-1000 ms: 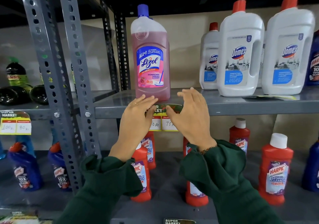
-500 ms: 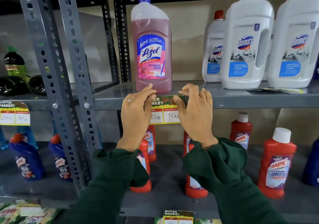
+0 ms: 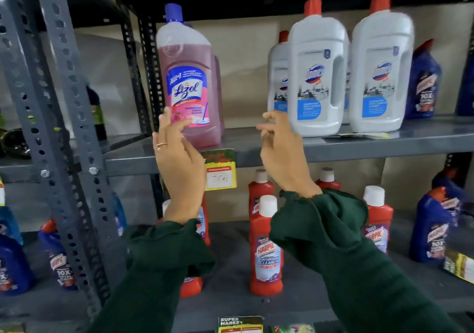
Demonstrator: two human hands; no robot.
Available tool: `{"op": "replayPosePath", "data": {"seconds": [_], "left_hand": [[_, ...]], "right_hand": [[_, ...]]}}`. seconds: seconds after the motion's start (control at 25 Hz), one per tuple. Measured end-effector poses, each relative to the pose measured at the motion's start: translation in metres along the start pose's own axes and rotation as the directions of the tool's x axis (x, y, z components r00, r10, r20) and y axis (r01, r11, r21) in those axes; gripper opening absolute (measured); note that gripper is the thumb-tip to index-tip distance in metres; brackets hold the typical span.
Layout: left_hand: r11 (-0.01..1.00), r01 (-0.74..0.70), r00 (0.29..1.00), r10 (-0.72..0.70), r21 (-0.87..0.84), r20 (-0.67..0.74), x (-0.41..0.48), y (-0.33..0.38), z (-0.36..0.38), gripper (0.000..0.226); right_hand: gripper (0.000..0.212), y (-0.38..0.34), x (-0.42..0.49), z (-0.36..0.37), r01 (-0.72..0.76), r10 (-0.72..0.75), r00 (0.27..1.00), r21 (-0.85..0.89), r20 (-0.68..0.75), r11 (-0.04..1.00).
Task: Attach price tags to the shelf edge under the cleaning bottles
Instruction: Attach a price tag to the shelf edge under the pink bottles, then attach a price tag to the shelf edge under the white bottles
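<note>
A yellow and green price tag (image 3: 221, 169) hangs from the grey shelf edge (image 3: 359, 151) just below the pink Lizol bottle (image 3: 188, 81). My left hand (image 3: 177, 160) is raised in front of the tag's left side, fingers apart and holding nothing. My right hand (image 3: 280, 153) is lifted to the tag's right, fingers loosely spread, also holding nothing. Neither hand touches the tag. Another flat tag (image 3: 359, 135) lies on the shelf under the white Domex bottles (image 3: 318, 76).
Red Harpic bottles (image 3: 265, 245) stand on the lower shelf, blue bottles (image 3: 436, 225) at its right and left. A perforated grey upright (image 3: 64, 117) rises at the left. More tags (image 3: 241, 324) lie at the bottom edge.
Both hands have let go of the tag and lifted away from the shelf edge. The tag stays hanging there. The view has shifted so the shelf sits lower and further right.
</note>
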State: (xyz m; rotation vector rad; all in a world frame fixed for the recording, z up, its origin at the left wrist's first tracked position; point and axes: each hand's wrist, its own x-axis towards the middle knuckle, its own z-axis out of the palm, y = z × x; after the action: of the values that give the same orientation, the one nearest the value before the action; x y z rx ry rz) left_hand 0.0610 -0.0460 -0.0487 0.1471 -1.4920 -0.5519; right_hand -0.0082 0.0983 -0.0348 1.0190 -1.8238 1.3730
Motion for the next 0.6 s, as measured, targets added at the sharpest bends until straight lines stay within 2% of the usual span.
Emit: {"op": "replayPosePath", "data": {"seconds": [0.08, 0.16, 0.24, 0.28, 0.36, 0.4, 0.52, 0.6], "left_hand": [[0.99, -0.13, 0.988, 0.125, 0.051, 0.091, -0.006, 0.03, 0.025, 0.025], [0.954, -0.288, 0.926, 0.255, 0.083, 0.279, -0.019, 0.061, 0.054, 0.024], [0.912, -0.388, 0.823, 0.279, 0.132, 0.495, -0.033, 0.085, 0.085, 0.03], [0.892, -0.419, 0.783, 0.259, 0.171, 0.566, -0.041, 0.092, 0.098, 0.03], [0.825, -0.494, 0.755, 0.249, 0.275, 0.607, -0.055, 0.096, 0.118, 0.029], [0.796, -0.512, 0.765, 0.25, 0.325, 0.594, -0.061, 0.096, 0.125, 0.029], [0.773, -0.495, 0.818, 0.262, 0.396, 0.512, -0.08, 0.091, 0.133, 0.026], [0.755, -0.496, 0.827, 0.26, 0.428, 0.498, -0.085, 0.089, 0.137, 0.029]], "right_hand": [[0.033, 0.015, 0.015, -0.03, -0.025, 0.008, 0.994, -0.161, -0.105, 0.987], [0.029, 0.035, 0.029, -0.067, -0.127, 0.051, 0.979, -0.395, -0.197, 0.91], [0.027, 0.05, 0.042, -0.103, -0.284, 0.228, 0.959, -0.525, -0.171, 0.803], [0.026, 0.056, 0.046, -0.115, -0.322, 0.321, 0.941, -0.588, -0.11, 0.742], [0.027, 0.067, 0.048, -0.128, -0.255, 0.411, 0.91, -0.713, 0.052, 0.653], [0.029, 0.074, 0.048, -0.133, -0.208, 0.431, 0.894, -0.742, 0.12, 0.637], [0.034, 0.092, 0.047, -0.139, -0.23, 0.539, 0.805, -0.707, 0.247, 0.669], [0.032, 0.1, 0.051, -0.142, -0.241, 0.582, 0.756, -0.698, 0.301, 0.674]]}}
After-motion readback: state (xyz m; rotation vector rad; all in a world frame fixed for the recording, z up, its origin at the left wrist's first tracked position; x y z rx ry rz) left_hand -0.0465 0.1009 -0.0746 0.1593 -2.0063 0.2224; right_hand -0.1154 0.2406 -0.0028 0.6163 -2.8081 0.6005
